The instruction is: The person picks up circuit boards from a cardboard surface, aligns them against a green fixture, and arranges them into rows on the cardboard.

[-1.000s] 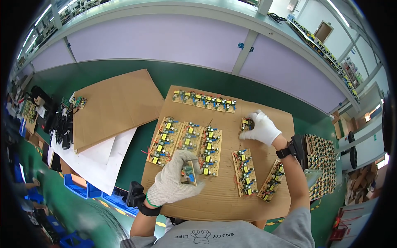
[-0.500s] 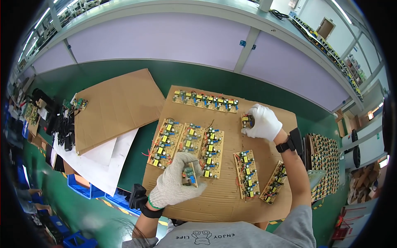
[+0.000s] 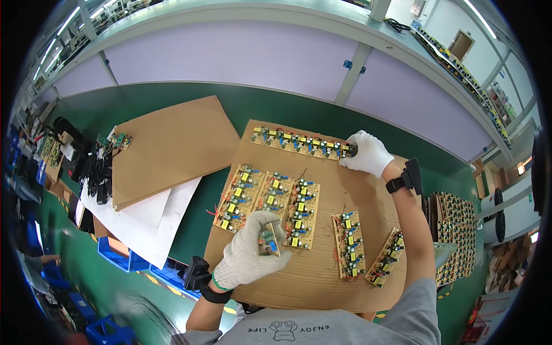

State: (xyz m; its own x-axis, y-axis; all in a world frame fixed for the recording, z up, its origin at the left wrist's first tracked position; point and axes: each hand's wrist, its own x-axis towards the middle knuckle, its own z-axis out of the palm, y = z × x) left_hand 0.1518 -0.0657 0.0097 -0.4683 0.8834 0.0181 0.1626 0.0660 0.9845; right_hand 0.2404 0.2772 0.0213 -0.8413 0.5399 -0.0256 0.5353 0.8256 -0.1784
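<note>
Right hand (image 3: 368, 153), gloved, pinches a small circuit board (image 3: 347, 150) at the end of the top row of boards (image 3: 299, 142) on the cardboard sheet (image 3: 322, 270). Left hand (image 3: 248, 259) grips another board (image 3: 268, 240). Best to line up edges squarely and set it flat.

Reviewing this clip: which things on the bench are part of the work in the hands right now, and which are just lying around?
In the work:
- left hand holding a small circuit board
- right hand at the end of the far row of boards
- cardboard sheet carrying the board panels

Lying about:
- second cardboard sheet
- white paper sheets
- black cables
- blue bins
</note>
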